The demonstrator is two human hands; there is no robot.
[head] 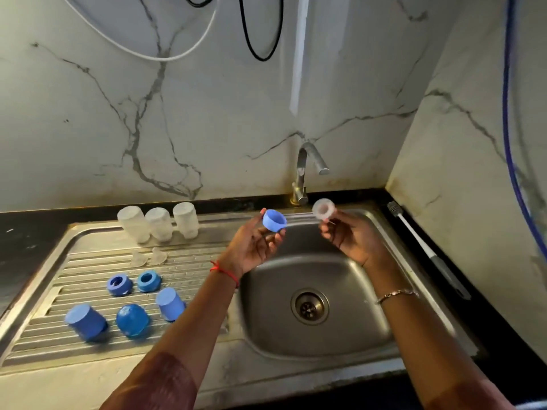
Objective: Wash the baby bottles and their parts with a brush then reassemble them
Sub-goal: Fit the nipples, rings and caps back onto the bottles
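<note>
Holding, left grip: fingers curled round blue ring, above the sink, 12 o'clock side.
Right grip: pinches clear teat, just right of the ring.
Bottles: three, inverted, drainboard at 10 o'clock.
Caps: three, blue, drainboard at 8 o'clock.
Brush: lies on desk at 3 o'clock, beside sink.

Blue screw ring, clear teat, frosted white bottles, grey-veined white marble wall, red wrist thread
</note>
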